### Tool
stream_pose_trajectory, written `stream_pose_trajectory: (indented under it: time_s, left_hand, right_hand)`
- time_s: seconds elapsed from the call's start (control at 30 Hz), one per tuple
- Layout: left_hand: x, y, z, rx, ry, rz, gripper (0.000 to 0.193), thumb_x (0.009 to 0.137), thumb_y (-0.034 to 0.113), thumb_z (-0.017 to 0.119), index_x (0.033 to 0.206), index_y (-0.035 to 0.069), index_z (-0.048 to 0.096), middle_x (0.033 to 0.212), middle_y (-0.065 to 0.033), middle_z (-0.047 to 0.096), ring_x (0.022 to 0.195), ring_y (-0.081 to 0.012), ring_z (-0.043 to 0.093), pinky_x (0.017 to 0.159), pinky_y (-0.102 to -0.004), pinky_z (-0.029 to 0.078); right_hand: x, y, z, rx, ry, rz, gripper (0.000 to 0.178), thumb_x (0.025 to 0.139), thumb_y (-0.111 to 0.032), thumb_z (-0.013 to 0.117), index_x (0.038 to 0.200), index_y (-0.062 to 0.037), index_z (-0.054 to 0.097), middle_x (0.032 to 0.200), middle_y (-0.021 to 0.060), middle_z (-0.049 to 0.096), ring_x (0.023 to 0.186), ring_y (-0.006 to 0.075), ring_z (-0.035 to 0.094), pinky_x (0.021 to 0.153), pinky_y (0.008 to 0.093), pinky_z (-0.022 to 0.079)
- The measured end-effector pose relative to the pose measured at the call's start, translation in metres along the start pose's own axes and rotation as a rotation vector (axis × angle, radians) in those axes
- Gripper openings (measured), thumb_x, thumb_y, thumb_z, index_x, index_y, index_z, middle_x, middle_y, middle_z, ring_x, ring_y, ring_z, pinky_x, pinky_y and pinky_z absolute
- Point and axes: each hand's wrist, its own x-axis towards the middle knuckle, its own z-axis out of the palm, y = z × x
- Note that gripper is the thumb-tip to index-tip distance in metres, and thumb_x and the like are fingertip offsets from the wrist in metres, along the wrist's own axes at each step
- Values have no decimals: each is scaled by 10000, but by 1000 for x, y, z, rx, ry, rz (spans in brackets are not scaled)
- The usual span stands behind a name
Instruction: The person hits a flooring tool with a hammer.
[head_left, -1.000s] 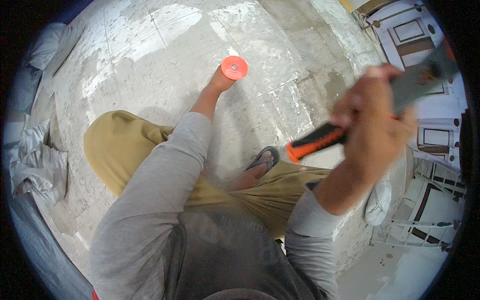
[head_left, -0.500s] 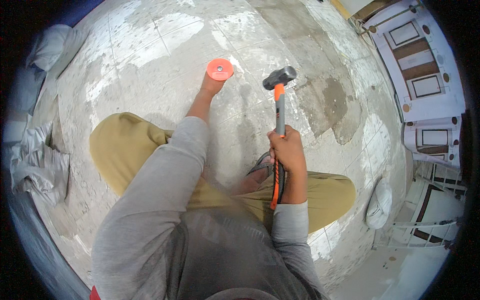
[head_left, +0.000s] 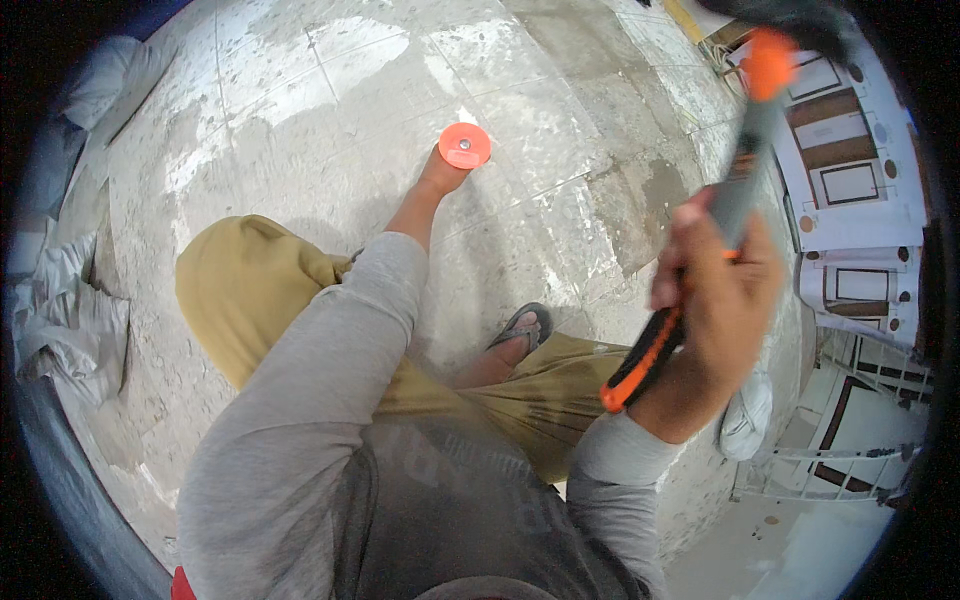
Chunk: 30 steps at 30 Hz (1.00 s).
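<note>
An orange round disc (head_left: 465, 146) with a metal pin at its centre lies on the grey concrete floor (head_left: 560, 150). My left hand (head_left: 440, 172) reaches out and holds the disc's near edge against the floor. My right hand (head_left: 715, 290) is raised close to the camera, gripping the orange and black handle of a hammer (head_left: 740, 170). The hammer's dark head is at the top right rim, blurred. I crouch in olive trousers, one foot in a grey sandal (head_left: 522, 328).
White paint patches streak the floor. White sacks and crumpled sheeting (head_left: 70, 310) lie along the left. White panelled frames (head_left: 850, 190) lean at the right, and a white bag (head_left: 745, 420) sits by my right knee.
Half a second ago the hammer head was down near the disc; now my right hand has swung it back up high at the right. My left hand stays on the disc.
</note>
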Motion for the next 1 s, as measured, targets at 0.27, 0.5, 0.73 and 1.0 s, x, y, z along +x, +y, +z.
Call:
stream_pose_trajectory:
  time_s: [0.27,0.5,0.73,1.0]
  left_hand:
    - [-4,16,-10,-14,22,-34,310,814,212,749,1063,55,647,1068,-78,656,1015,-214,606,894,-347,464]
    - [-10,12,-3,-43,-176,265,299,802,178,717,1070,67,644,1070,-75,655,1046,-203,600,905,-340,465]
    - [-3,11,-20,-42,64,9,227,841,190,711,1015,57,653,944,-51,668,904,-170,619,793,-338,491]
    - [1,25,10,-81,-13,-91,269,811,192,752,1009,52,637,941,-50,653,921,-147,612,796,-334,493]
  right_hand:
    - [26,56,52,-200,80,-317,181,856,-144,648,933,9,589,671,118,586,560,216,573,525,332,451]
    - [-22,222,51,-519,-481,394,215,842,-127,572,906,77,554,732,253,608,662,387,635,625,456,515]
    - [-36,174,26,-210,-315,553,127,869,-88,589,852,16,519,581,48,511,392,123,478,348,282,388]
    - [-25,93,10,-77,-204,426,140,877,-101,609,889,19,540,576,33,506,409,102,480,377,274,377]
